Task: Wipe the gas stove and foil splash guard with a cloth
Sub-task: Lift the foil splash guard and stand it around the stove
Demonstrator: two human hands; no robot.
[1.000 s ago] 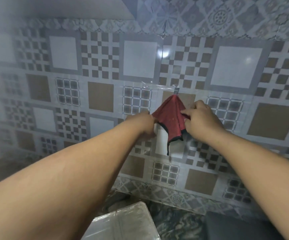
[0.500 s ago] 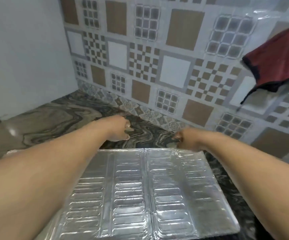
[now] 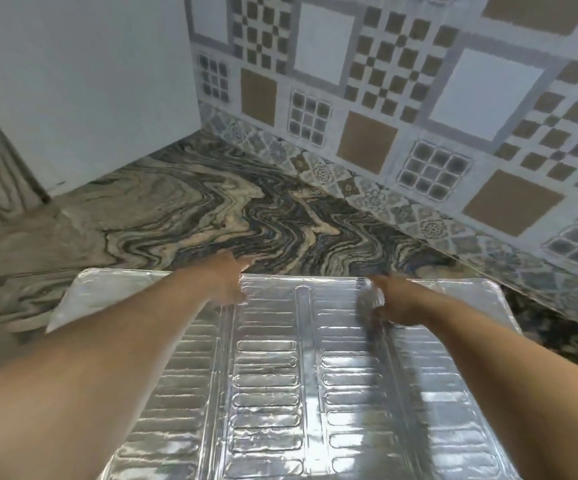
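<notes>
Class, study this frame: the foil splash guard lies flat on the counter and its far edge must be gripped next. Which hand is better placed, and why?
Hardly any difference, with a slight lean to the left hand: its fingers reach past the far edge of the foil splash guard. The right hand lies just short of it, over the foil.

Marbled counter [image 3: 211, 209] w/ patterned tile wall [image 3: 402, 81] behind.

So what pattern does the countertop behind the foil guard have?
Swirling marble-like veins in black, grey and beige on the countertop, clearest in the head view.
</notes>
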